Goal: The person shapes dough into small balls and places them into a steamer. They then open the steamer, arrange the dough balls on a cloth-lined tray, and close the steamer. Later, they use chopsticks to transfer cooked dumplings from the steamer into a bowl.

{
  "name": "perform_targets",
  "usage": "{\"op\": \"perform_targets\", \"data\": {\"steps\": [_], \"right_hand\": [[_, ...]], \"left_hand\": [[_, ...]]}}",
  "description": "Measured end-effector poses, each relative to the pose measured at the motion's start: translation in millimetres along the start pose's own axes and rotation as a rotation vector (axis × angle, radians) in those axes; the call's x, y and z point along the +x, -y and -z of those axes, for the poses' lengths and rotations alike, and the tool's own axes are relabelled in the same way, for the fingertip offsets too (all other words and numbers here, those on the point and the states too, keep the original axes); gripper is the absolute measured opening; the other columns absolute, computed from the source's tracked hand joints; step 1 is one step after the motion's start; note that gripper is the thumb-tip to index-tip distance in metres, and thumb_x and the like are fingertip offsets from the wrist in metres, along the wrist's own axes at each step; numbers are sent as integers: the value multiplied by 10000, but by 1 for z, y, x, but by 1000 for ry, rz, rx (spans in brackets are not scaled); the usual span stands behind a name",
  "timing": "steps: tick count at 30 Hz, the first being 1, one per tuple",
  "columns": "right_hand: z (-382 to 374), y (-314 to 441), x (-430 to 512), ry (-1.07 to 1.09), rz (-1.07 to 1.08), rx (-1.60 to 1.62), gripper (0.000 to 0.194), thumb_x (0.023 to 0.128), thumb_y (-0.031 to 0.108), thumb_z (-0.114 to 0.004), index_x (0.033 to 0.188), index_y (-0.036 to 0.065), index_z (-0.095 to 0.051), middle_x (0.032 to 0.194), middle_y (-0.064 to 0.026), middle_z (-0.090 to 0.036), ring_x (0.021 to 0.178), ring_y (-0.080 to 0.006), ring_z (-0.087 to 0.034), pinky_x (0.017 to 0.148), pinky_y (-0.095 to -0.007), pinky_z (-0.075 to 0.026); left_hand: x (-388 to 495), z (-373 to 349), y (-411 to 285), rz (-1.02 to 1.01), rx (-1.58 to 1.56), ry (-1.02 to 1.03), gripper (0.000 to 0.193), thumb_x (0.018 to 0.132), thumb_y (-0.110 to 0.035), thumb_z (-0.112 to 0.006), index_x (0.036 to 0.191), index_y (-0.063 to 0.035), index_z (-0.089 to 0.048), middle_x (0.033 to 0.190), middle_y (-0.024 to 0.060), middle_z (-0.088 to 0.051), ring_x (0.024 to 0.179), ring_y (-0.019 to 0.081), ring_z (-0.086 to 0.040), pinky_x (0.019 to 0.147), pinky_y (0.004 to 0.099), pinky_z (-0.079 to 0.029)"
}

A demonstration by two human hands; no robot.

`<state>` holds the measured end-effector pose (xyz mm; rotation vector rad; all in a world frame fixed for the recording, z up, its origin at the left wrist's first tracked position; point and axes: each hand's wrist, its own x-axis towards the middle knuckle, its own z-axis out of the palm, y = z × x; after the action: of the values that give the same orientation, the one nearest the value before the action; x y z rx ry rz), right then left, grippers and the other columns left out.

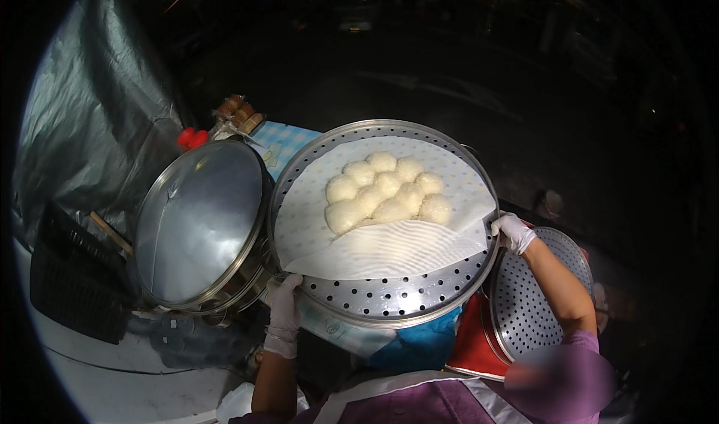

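A large round perforated metal steamer tray (387, 303) is held up in front of me by both hands. My left hand (285, 303), in a white glove, grips its lower left rim. On the right rim, my gloved right hand (514, 233) has hold of the edge. Several round white buns or dumplings (387, 183) sit clustered on a white mesh cloth (306, 205) that lines the tray. The near part of the cloth is folded up over the front of the cluster, so what lies beneath is only faintly visible.
At left stands a steamer pot with a domed metal lid (199, 222). Another perforated tray (539, 289) lies at right on something red. A blue cloth (421, 342) is below the held tray. Packaged round food (241, 114) stands at the table's far left, and a black plastic basket (73, 278) at far left.
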<state>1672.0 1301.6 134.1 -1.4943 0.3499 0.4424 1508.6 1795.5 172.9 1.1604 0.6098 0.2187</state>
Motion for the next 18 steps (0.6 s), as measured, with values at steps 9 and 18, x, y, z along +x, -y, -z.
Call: {"op": "perform_targets", "data": {"steps": [9,18], "right_hand": [[-2,0,-7,-7,31,38,467,564,-70,-467,1012,-51,-596,742,-70,-557,575,-208,-564,496,-315,-492],[-11,0,-16,6,253,88,192,600,-53,-506,770,-5,-583,621,25,-458,522,-100,-429,461,-250,-341]], "left_hand": [[-11,-15,-12,-175,97,-71,609,740,-62,-680,1235,55,-345,1172,154,-493,1037,230,-518,895,326,-447],[-10,-20,-35,-233,88,-2,460,757,-90,-662,1138,34,-437,1052,103,-509,916,192,-524,843,310,-451]]}}
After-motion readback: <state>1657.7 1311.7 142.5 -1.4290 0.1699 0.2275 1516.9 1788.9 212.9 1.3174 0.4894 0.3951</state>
